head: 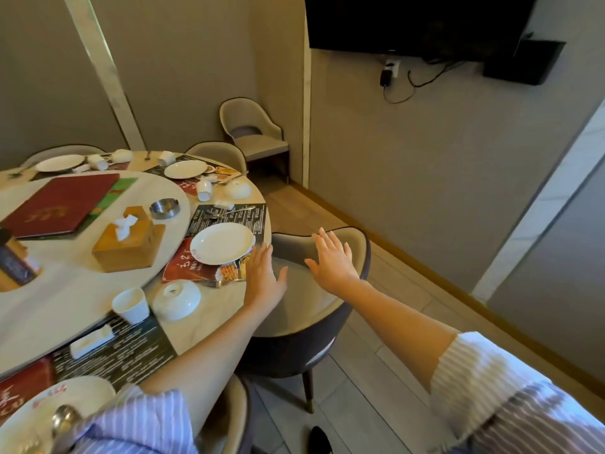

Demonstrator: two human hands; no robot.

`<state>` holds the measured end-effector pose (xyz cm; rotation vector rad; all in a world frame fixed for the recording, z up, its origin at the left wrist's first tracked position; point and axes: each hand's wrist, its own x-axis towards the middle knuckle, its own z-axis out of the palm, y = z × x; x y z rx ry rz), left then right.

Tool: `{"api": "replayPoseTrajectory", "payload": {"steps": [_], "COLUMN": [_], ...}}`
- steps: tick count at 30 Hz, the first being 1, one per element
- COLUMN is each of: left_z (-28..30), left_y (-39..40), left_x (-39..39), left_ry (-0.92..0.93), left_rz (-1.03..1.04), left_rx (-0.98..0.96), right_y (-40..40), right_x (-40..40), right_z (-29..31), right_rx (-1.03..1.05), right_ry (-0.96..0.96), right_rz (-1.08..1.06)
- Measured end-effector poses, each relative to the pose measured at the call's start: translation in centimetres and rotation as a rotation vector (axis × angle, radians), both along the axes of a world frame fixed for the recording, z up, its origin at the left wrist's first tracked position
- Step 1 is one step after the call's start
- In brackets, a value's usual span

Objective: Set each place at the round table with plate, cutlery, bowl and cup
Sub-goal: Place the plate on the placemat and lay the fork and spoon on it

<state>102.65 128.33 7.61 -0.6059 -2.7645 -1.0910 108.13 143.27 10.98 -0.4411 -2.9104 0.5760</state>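
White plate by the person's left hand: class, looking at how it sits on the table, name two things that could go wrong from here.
1. The white plate lies close to the table edge, with the left hand right beside its rim; a nudge might push it off.
2. The fork lies near the same edge by the wrist, so a sweeping forearm could knock it to the floor.

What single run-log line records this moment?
left hand: open, by round white plate | right hand: open, over grey padded chair | white cup: upright | white bowl: upturned
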Motion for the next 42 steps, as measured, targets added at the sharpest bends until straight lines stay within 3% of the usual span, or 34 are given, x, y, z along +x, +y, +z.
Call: {"api": "replayPoseTrajectory", "payload": {"steps": [10,18,25,30,42], "left_z": [-0.9,-2.9,-4.5,-5.8,-7.7], "left_y": [4.4,4.8,5.1,7.6,11.9], "left_x": [-9.5,-14.2,-16.1,-18.0,-20.7], "left_ry": [-0.124,-0.314,-0.45,-0.502,-0.497], "left_rz": [0.148,0.393,0.688,0.968,1.326], "left_rx": [-0.004,0.032,0.125,0.232,0.542], "right_y": [4.5,5.9,6.2,7.7,9.2], "right_x": [-12.1,-21.1,-26.5,-31.2,-39.3], "right_z": [-0.8,-2.2,-4.3,-6.0,-6.9], "right_rx": [-0.032,-0.153,-0.292,-0.321,-0.347], "right_ry": [-0.084,-0.2,-0.293,-0.42,-0.599], "right_rz": [0.205,0.352,0.464,0.657,0.726]}}
